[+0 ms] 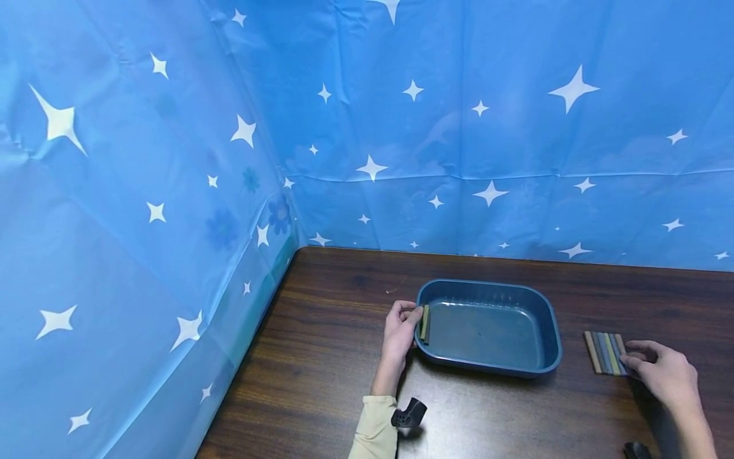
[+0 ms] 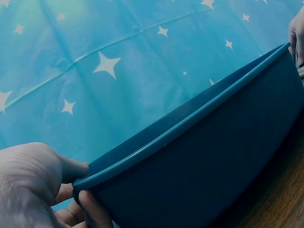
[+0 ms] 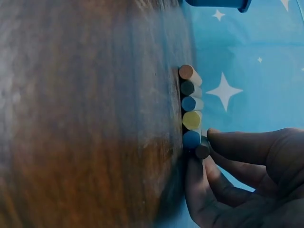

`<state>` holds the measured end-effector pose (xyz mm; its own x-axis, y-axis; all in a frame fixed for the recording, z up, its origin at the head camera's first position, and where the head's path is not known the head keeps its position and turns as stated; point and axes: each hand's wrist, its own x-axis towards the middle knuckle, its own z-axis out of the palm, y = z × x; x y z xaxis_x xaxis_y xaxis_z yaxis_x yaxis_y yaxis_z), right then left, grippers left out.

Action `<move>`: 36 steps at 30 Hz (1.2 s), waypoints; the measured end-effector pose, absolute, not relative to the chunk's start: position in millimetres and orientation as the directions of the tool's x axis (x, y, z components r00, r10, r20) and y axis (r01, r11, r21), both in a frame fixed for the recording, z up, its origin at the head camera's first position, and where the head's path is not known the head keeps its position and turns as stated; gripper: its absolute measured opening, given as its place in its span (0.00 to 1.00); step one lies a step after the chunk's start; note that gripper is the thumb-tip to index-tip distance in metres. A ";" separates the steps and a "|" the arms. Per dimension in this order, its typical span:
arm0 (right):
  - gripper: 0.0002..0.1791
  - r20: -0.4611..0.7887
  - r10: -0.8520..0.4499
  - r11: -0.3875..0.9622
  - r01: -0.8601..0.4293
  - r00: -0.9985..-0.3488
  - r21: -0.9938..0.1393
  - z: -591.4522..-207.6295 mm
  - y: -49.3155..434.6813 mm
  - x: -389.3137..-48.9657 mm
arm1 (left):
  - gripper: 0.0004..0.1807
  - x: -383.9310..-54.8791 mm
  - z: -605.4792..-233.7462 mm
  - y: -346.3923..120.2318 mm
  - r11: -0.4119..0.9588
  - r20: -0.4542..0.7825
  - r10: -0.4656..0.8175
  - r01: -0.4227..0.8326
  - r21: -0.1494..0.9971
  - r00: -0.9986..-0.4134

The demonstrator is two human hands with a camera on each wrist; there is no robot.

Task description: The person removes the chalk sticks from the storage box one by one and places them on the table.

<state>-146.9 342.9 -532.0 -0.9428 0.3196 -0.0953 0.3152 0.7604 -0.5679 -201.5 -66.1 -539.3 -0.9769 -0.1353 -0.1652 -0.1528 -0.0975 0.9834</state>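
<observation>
A blue rectangular plastic basin point(image 1: 487, 367) sits on the table, and my left hand point(image 1: 398, 331) grips its left end, thumb over the rim and fingers outside. Inside, along the left wall, lie a yellow-green chalk stick point(image 1: 425, 322) and a darker one beside it, partly hidden. To the right of the basin, a row of chalk sticks point(image 1: 593, 354) lies side by side. My right hand point(image 1: 665, 373) pinches a dark brown chalk stick point(image 3: 203, 151) at the row's right end. That stick sits slightly higher than the blue chalk stick point(image 3: 192, 139) next to it.
The dark wooden table point(image 1: 321, 319) meets a blue starry curtain point(image 1: 487, 127) at the back and left. A black wrist device point(image 1: 410, 413) shows by the left forearm. Another black device point(image 1: 636, 450) appears at the bottom right.
</observation>
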 end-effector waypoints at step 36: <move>0.24 -0.005 0.421 0.647 0.304 -0.907 -0.700 -487.4 307.1 -145.4 | 0.11 -202.7 -539.1 -66.4 -0.093 -0.158 -0.129 -0.146 0.985 -0.979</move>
<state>-145.4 307.1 -487.4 -0.9071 0.4208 -0.0051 0.3039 0.6468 -0.6995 -202.7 -66.4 -539.1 -0.9790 -0.1293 -0.1575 -0.1461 -0.0933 0.9849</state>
